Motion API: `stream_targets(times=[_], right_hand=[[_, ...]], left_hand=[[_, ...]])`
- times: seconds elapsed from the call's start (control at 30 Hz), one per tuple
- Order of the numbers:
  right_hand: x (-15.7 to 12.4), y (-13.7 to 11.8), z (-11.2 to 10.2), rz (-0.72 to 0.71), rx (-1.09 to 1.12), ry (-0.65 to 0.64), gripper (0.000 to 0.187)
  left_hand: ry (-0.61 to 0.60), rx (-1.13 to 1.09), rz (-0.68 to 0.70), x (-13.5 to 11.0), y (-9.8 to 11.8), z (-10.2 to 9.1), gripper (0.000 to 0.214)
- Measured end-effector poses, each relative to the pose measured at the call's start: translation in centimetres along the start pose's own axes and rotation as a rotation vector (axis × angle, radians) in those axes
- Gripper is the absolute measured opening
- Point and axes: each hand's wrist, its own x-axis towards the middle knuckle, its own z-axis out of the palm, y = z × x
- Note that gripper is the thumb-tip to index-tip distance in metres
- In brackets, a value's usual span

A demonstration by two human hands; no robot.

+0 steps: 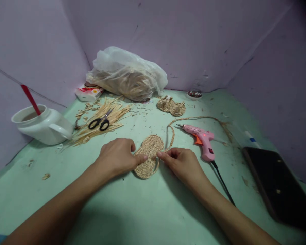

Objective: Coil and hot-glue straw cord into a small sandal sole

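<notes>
An oval coil of braided straw [150, 153] lies flat on the green table [153, 211]. My left hand [118, 157] rests on the coil's left edge, fingers pressed down on it. My right hand [181, 162] pinches the coil's right edge where the loose braid [171, 134] joins it. That braid runs up and curves off to the right. A pink glue gun [202, 139] lies just right of my right hand, its red light on and its black cord [223, 182] trailing toward me.
Black-handled scissors [100, 121] lie on a pile of straw [102, 124] at left. A white pot [44, 126] with a red stick stands far left. A plastic bag of straw [127, 75], a small box [88, 92] and another woven piece [171, 106] sit at the back. A dark slab [277, 185] lies right.
</notes>
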Motion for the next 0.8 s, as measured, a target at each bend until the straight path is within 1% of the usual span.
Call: stream_targets(times=[0.03,0.07,0.1,0.13,0.17,0.2,0.23,0.27,0.3,0.33,0.4,0.5,0.6,0.7,0.8], right_hand=[[-0.1,0.1,-0.2,-0.040,-0.105,0.027,0.037],[-0.1,0.2,-0.5,-0.077,-0.198,0.058,0.040],[-0.2,0.3,-0.8,-0.117,-0.271,0.089,0.040],[-0.4,0.5,-1.1,-0.174,-0.324,0.108,0.038],[-0.5,0.6,-1.3,-0.258,-0.354,0.105,0.033],[-0.7,0.7,-1.5,-0.367,-0.360,0.077,0.026],[-0.8,0.8,-1.6,-0.490,-0.350,0.026,0.019],[-1.0,0.9,-1.7,-0.607,-0.334,-0.045,0.013],[-1.1,1.0,-1.6,-0.698,-0.325,-0.119,0.012],[-1.2,1.1,-1.5,-0.756,-0.329,-0.184,0.012],[-1.4,1.2,-1.2,-0.796,-0.370,-0.260,0.012],[-1.4,1.5,-0.8,-0.822,-0.432,-0.282,0.009],[-1.3,1.8,-0.5,-0.865,-0.450,-0.252,0.012],[-1.2,2.1,-0.3,-0.892,-0.443,-0.200,0.011],[-1.1,2.2,-0.1,-0.902,-0.406,-0.153,0.008]], left_hand=[[0.080,0.011,0.038,-0.1,0.0,0.0,0.024],[0.118,0.017,0.091,-0.3,0.0,0.2,0.022],[0.103,0.023,0.153,-0.5,0.0,0.3,0.018],[0.043,0.031,0.213,-0.7,0.0,0.5,0.013],[-0.048,0.040,0.261,-0.8,0.0,0.6,0.007],[-0.148,0.053,0.289,-0.9,0.0,0.8,0.003],[-0.234,0.072,0.299,-1.0,0.0,0.8,0.005],[-0.288,0.093,0.298,-1.0,0.0,0.9,0.006],[-0.309,0.114,0.294,-1.0,0.0,0.9,0.006],[-0.310,0.132,0.292,-0.9,-0.1,0.9,0.006],[-0.308,0.150,0.298,-0.8,-0.2,0.7,0.007],[-0.337,0.132,0.325,-0.8,-0.5,0.5,0.012],[-0.365,0.141,0.330,-0.7,-0.7,0.4,0.013],[-0.418,0.239,0.305,-0.7,-0.5,0.2,0.014],[-0.474,0.347,0.310,-0.8,0.0,0.0,0.014]])
